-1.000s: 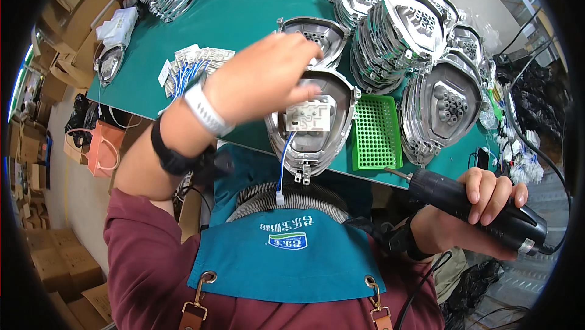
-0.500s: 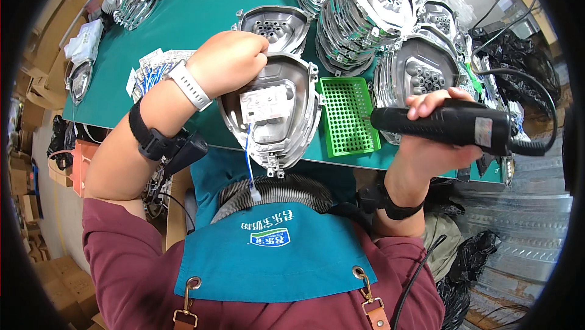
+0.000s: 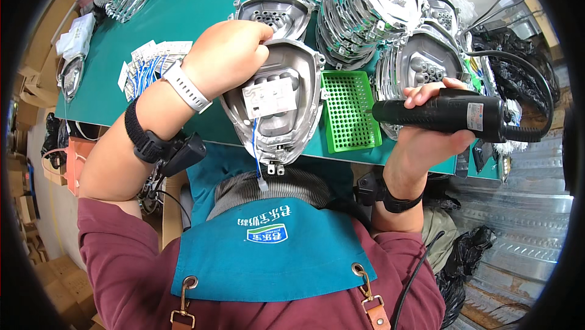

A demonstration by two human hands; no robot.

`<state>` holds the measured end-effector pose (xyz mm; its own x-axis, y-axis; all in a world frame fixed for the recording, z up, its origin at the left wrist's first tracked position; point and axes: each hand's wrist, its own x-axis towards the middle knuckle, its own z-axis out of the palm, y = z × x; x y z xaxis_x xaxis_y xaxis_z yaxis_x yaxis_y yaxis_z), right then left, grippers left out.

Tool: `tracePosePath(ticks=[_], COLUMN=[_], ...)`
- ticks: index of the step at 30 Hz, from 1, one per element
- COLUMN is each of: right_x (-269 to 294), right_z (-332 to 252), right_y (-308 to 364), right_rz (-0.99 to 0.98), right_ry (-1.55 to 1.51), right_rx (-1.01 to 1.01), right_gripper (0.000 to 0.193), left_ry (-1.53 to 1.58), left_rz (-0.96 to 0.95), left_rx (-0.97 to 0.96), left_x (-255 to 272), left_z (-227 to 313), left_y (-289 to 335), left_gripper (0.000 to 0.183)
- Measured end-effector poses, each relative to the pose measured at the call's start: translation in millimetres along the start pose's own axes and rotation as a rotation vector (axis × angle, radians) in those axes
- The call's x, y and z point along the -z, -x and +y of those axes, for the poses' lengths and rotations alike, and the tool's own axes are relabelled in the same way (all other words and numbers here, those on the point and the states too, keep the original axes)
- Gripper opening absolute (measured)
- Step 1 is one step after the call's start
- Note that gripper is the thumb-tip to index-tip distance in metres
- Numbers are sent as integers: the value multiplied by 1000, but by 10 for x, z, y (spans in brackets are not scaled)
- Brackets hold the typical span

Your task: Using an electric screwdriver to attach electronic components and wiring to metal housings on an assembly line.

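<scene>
My left hand (image 3: 226, 56) is closed over the upper left rim of a silver lamp housing (image 3: 300, 124), its fingertips partly hidden. A white circuit board (image 3: 270, 97) lies inside this housing, and its blue-and-white lead (image 3: 255, 147) hangs over the near edge to a small white plug (image 3: 262, 184). In my right hand (image 3: 426, 141) is a black electric screwdriver (image 3: 420, 114), held level and pointing left. Its thin bit reaches over the right side of a green perforated tray (image 3: 334, 110), where small screws stand in some holes.
Another housing (image 3: 274, 16) lies just beyond. Tall stacks of housings (image 3: 347, 31) stand behind the tray, with more (image 3: 420, 56) at the right. White boards with blue leads (image 3: 149, 65) lie fanned on the green table (image 3: 201, 10). The screwdriver's cord (image 3: 545, 80) loops at the right.
The circuit board has shifted and turned slightly inside the housing. The screwdriver has tilted a little, and its bit now shows at the tray. My left hand stays at the rim.
</scene>
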<state>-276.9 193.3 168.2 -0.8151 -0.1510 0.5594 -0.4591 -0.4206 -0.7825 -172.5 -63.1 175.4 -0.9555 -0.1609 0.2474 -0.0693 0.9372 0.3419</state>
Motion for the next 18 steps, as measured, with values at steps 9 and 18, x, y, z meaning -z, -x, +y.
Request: tracePosePath(ticks=[9, 18], right_x=[106, 163], right_z=[52, 122], right_y=[-118, -137], right_rz=[-269, -77], right_ry=[-59, -74], right_rx=[-47, -78], right_gripper=[98, 90], left_ry=[-41, 1650], left_rz=[39, 417], left_rx=[-80, 119], left_x=[113, 592], left_z=[86, -405], left_y=[40, 629], left_gripper=[17, 25])
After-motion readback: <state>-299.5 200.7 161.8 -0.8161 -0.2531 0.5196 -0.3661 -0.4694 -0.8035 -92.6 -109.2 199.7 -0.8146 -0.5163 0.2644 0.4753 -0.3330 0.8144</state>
